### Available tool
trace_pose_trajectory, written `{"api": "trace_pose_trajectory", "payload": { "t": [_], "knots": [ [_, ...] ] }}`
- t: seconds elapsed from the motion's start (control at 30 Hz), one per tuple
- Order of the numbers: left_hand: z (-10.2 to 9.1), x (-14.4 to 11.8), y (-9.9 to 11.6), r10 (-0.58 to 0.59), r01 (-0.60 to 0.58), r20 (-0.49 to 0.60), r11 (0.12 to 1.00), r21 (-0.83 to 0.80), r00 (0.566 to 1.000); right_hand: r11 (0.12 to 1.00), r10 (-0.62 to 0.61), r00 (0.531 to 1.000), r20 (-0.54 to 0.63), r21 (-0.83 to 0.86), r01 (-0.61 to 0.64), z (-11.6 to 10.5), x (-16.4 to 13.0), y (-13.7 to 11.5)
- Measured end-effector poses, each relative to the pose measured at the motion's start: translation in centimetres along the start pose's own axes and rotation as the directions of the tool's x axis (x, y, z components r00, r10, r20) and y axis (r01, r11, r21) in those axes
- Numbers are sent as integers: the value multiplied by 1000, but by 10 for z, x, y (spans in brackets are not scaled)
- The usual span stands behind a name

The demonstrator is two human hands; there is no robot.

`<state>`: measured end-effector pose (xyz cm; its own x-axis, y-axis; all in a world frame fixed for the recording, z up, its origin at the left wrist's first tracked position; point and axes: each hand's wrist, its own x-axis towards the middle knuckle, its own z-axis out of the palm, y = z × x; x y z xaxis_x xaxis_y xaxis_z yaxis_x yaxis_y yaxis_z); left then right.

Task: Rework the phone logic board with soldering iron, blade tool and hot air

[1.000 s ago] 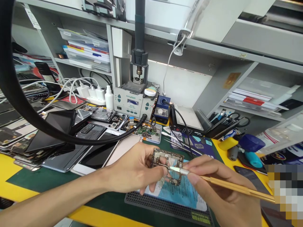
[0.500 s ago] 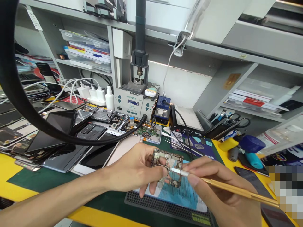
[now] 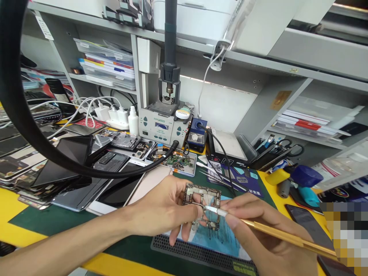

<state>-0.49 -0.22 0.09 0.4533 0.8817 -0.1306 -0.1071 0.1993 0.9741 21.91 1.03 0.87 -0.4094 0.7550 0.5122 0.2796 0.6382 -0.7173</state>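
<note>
At a crowded repair bench, we pinch a small circuit board (image 3: 202,202) in the fingers of our left hand (image 3: 163,209), holding it up just above a blue-topped work mat (image 3: 218,239). Our right hand (image 3: 258,230) grips a gold-handled tool (image 3: 276,233), fingers closed around it, its white tip touching the board's middle. Dismantled phones (image 3: 86,168) lie stacked to the left; a rework station (image 3: 161,124) stands behind.

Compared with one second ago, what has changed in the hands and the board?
Almost nothing. The left hand still holds the circuit board above the blue mat, and the right hand keeps the gold-handled tool with its tip on the board. Only the view shifted slightly.
</note>
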Motion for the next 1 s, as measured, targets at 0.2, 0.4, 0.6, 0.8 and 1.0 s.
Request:
{"api": "trace_pose_trajectory", "payload": {
  "t": [0.2,0.4,0.6,0.8,1.0],
  "knots": [
    [0,0,-1,1,-1,11,1000,6,1000,1000,12,1000,-11,8,-12,0,0,-1],
    [0,1,-1,12,-12,7,1000,-10,1000,1000,12,1000,-3,-8,-12,-2,3,-1],
    [-2,3,0,31,-29,22,995,-96,999,1000,-12,1000,14,-13,13,-3,4,-3],
    [-6,5,-4,34,-23,66,987,-159,997,998,-57,996,-66,-9,57,-2,4,-3],
    [-5,6,-5,40,-31,63,988,-151,997,998,-49,997,-65,30,51,-4,3,-3]
  ]
}}
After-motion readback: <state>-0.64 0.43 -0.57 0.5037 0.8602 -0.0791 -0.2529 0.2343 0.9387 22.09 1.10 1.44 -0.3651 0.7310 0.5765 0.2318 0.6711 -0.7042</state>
